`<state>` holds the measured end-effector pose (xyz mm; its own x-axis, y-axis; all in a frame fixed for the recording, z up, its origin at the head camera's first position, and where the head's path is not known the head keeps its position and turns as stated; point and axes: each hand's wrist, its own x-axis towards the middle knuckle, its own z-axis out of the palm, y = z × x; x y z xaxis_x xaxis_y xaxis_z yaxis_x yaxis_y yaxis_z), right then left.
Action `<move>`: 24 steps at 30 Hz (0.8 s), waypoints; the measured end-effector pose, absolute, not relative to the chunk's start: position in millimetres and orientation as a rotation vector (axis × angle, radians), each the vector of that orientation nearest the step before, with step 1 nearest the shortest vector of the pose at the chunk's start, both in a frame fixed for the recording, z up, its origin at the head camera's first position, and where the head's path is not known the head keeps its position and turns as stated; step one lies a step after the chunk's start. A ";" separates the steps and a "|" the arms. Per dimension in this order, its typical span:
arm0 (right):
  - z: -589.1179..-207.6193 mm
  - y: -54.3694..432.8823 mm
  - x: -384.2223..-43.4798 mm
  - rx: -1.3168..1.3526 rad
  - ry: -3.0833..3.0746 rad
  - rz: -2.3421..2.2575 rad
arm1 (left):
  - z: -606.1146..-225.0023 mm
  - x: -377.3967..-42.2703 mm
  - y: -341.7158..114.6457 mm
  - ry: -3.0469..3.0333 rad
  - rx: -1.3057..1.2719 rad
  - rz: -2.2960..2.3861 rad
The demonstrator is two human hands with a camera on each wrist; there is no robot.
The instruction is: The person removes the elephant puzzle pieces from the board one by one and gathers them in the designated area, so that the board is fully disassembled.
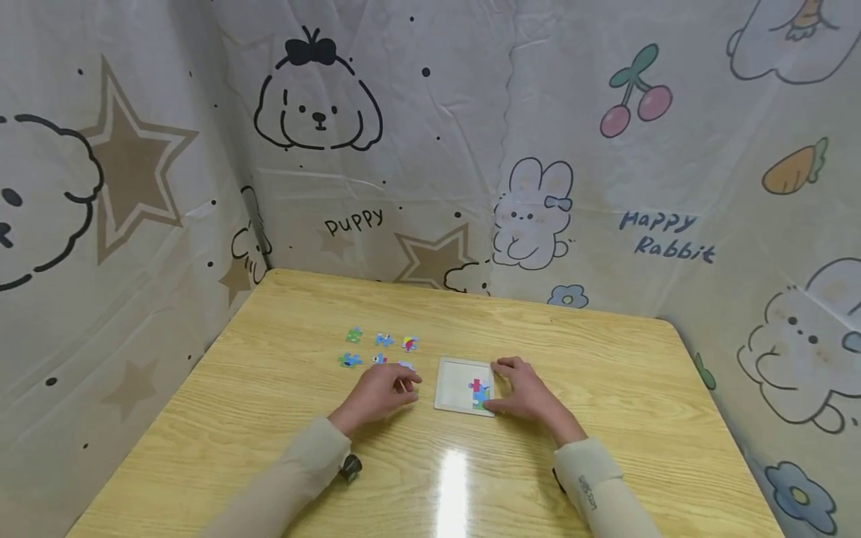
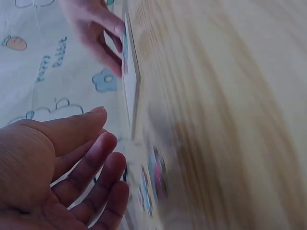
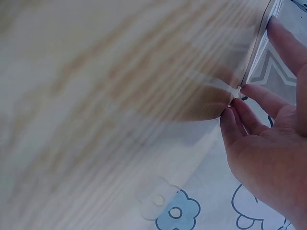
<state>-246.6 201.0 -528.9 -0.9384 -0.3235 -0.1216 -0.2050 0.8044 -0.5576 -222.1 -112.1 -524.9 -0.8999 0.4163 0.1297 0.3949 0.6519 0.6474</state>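
A white square puzzle tray (image 1: 454, 387) lies on the table, with a few joined jigsaw pieces (image 1: 480, 394) in red, blue and green along its right side. My right hand (image 1: 528, 392) rests at the tray's right edge, thumb near the lower corner and fingers spread toward the upper one. Left of the tray, my left hand (image 1: 380, 392) hovers with loosely bent fingers and nothing visible in them. Behind it lie loose jigsaw pieces, among them a green piece (image 1: 354, 335), a yellow-and-red piece (image 1: 409, 344) and a blue-green piece (image 1: 350, 360). One pale piece (image 1: 406, 365) is partly hidden by the left hand.
The wooden table (image 1: 572, 359) extends around the tray, with a bright light reflection in front of it. A printed cloth curtain (image 1: 430, 149) hangs behind the table and along both sides. A small black object (image 1: 350, 468) is at the left cuff.
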 end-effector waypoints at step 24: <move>-532.2 200.7 -250.6 -0.380 2.784 -0.812 | -531.7 -247.0 -14.7 2.746 0.732 1.002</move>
